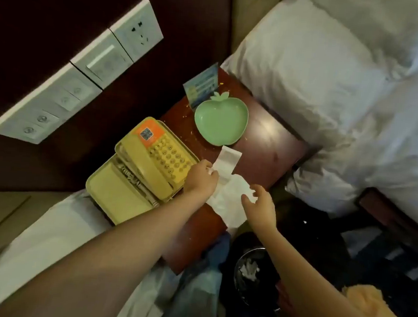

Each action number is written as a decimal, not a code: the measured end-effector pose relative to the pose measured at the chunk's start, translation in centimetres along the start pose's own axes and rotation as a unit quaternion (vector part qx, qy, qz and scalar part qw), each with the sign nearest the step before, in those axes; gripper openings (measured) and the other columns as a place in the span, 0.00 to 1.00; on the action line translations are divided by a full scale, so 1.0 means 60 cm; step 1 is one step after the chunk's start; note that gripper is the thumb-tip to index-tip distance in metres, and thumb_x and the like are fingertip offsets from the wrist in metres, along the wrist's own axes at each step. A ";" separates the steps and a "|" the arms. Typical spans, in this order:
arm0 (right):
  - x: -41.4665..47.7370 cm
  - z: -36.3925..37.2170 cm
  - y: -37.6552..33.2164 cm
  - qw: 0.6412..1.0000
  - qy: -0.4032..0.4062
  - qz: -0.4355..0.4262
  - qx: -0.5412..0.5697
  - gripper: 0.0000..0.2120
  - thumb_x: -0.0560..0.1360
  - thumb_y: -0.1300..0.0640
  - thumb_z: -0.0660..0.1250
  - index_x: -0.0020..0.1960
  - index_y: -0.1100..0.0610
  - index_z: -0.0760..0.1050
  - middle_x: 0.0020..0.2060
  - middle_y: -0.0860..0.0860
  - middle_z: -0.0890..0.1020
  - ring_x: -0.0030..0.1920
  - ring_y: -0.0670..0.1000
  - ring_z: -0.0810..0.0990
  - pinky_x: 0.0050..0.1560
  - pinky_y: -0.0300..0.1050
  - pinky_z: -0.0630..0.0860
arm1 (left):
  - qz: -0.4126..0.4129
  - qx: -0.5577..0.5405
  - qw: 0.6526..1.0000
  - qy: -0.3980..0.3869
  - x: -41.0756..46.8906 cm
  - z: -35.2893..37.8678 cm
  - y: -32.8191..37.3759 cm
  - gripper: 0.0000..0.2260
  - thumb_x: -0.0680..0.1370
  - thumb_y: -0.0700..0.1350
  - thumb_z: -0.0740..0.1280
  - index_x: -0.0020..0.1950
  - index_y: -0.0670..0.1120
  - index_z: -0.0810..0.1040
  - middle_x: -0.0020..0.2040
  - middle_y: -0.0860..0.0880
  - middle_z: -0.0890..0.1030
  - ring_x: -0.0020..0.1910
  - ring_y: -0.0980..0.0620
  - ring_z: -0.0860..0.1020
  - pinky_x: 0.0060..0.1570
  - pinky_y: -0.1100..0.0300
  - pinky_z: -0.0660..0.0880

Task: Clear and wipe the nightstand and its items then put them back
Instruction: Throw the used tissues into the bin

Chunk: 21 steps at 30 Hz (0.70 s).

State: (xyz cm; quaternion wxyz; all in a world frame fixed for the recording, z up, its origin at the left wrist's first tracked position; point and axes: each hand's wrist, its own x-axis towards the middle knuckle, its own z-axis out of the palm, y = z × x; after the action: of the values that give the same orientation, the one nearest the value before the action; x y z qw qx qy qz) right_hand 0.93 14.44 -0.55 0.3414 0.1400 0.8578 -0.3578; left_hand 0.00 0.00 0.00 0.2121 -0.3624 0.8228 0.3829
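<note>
The dark red wooden nightstand stands between two beds. On it are a yellow telephone, a green apple-shaped dish and a blue card propped behind the dish. Small crumbs dot the wood around the dish. A white tissue lies at the nightstand's front, one folded strip reaching towards the dish. My left hand pinches the tissue's strip beside the phone keypad. My right hand grips the tissue's right edge.
A white pillow and duvet press against the nightstand's right side. Another white bed lies at left. A dark waste bin with crumpled paper sits on the floor below. Wall switches and a socket are mounted at left.
</note>
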 end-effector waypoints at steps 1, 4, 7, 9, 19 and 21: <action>0.011 0.012 0.008 0.999 0.010 0.032 -0.003 0.22 0.77 0.52 0.62 0.69 0.55 0.65 0.66 0.55 0.70 0.63 0.57 0.70 0.61 0.54 0.72 | -0.017 -0.013 1.000 0.003 0.009 0.007 0.000 0.15 0.78 0.46 0.63 0.63 0.43 0.71 0.61 0.44 0.74 0.57 0.44 0.74 0.47 0.57 0.69; 0.036 0.042 0.024 0.988 0.009 0.151 0.033 0.31 0.75 0.49 0.64 0.73 0.55 0.56 0.69 0.58 0.61 0.67 0.61 0.63 0.65 0.57 0.66 | -0.076 -0.068 0.995 0.008 0.045 0.034 -0.005 0.23 0.76 0.49 0.65 0.69 0.44 0.66 0.67 0.43 0.69 0.62 0.43 0.72 0.54 0.57 0.69; 0.052 0.072 0.034 0.960 -0.015 0.243 0.141 0.38 0.74 0.51 0.67 0.75 0.55 0.47 0.69 0.60 0.58 0.67 0.62 0.64 0.64 0.56 0.68 | -0.119 -0.082 0.989 0.003 0.070 0.061 -0.012 0.22 0.75 0.50 0.66 0.66 0.41 0.69 0.65 0.44 0.72 0.60 0.42 0.74 0.51 0.55 0.71; 0.063 0.089 0.042 0.934 -0.015 0.264 0.240 0.37 0.74 0.54 0.67 0.74 0.56 0.48 0.68 0.60 0.63 0.64 0.62 0.68 0.62 0.57 0.72 | -0.132 -0.107 0.985 0.014 0.079 0.074 -0.017 0.16 0.74 0.48 0.67 0.59 0.41 0.74 0.58 0.45 0.78 0.54 0.44 0.77 0.45 0.58 0.72; 0.038 0.082 0.045 0.901 0.037 0.206 0.379 0.06 0.78 0.60 0.58 0.49 0.62 0.73 0.39 0.53 0.74 0.38 0.48 0.73 0.38 0.40 0.72 | -0.126 -0.130 0.983 -0.030 0.050 0.072 -0.043 0.10 0.74 0.45 0.69 0.36 0.46 0.71 0.46 0.49 0.76 0.44 0.49 0.73 0.40 0.63 0.70; 0.018 0.067 0.044 0.858 0.033 0.211 0.468 0.05 0.77 0.61 0.60 0.50 0.59 0.74 0.42 0.53 0.78 0.43 0.51 0.77 0.45 0.45 0.76 | -0.137 -0.199 0.968 -0.063 0.024 0.064 -0.040 0.09 0.74 0.44 0.70 0.36 0.47 0.73 0.44 0.49 0.77 0.43 0.50 0.74 0.34 0.65 0.72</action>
State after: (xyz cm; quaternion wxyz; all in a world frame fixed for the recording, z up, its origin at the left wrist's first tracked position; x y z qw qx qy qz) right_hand 3.39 13.44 -4.70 0.2747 0.4727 0.5502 -0.6312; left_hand 1.18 1.34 -4.42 0.2377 -0.4818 0.6575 0.5282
